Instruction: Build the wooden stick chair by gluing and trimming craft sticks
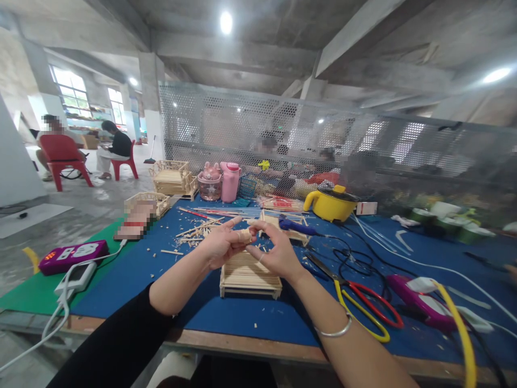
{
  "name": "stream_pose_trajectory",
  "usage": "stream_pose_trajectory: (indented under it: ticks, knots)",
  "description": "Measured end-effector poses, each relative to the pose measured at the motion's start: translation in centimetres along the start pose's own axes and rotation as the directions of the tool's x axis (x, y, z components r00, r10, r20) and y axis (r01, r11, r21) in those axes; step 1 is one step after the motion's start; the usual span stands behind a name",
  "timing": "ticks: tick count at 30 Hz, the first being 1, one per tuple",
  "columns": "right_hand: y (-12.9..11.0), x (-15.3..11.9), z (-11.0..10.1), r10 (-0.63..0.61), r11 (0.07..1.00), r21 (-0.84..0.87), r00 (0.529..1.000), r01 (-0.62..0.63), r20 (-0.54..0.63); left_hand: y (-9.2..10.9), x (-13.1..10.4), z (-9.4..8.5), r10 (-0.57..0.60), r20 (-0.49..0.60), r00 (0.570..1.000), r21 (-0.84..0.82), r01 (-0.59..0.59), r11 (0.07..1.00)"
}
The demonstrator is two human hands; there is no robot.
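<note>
My left hand (222, 242) and my right hand (278, 250) meet at the fingertips above a small frame of thin wooden sticks (250, 280). A pale, cream-coloured covering (244, 235) shows around a left fingertip, where the right fingers press in. The left fingers are pinched together, apart from one that points outward. Curled fingers and thumb of the right hand close against the left fingertips. Whatever lies between them is too small or hidden to name. Just behind the right hand, a blue glue gun (297, 226) rests on another stick piece (269, 218).
Loose wooden sticks (197, 231) lie left of my hands. Scissors with red and yellow handles (363, 307) and cables are at the right. A yellow pot (331, 205), a pink bottle (230, 182) and a perforated screen (242, 129) stand behind. A purple power strip (72, 256) sits at far left.
</note>
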State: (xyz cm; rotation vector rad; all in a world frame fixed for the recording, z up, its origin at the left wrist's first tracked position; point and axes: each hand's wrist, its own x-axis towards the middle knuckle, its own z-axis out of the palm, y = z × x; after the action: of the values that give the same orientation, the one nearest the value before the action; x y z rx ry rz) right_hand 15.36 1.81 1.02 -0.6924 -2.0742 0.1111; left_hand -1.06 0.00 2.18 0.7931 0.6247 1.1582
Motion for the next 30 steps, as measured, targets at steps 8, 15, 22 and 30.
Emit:
stream_pose_trajectory:
  ticks: [8, 15, 22, 30]
  knots:
    - [0.5, 0.2, 0.0, -0.145, 0.989, -0.032, 0.988, 0.147, 0.044, -0.4, -0.3, 0.3, 0.016, -0.021, 1.000, 0.086, -0.014, 0.996]
    - [0.7, 0.4, 0.0, -0.171, 0.985, -0.015, 0.983, 0.172, 0.062, 0.2, -0.2, 0.1, -0.055, 0.133, 0.990, 0.106, 0.040, 0.993]
    - [0.9, 0.4, -0.1, -0.153, 0.987, -0.043, 0.986, 0.156, 0.067, 0.1, -0.3, 0.0, -0.065, 0.119, 0.991, 0.103, 0.052, 0.993]
    - [0.7, 0.4, -0.3, -0.088, 0.995, 0.052, 0.996, 0.089, -0.020, 1.3, -0.2, -0.6, -0.102, 0.059, 0.993, -0.014, 0.103, 0.995]
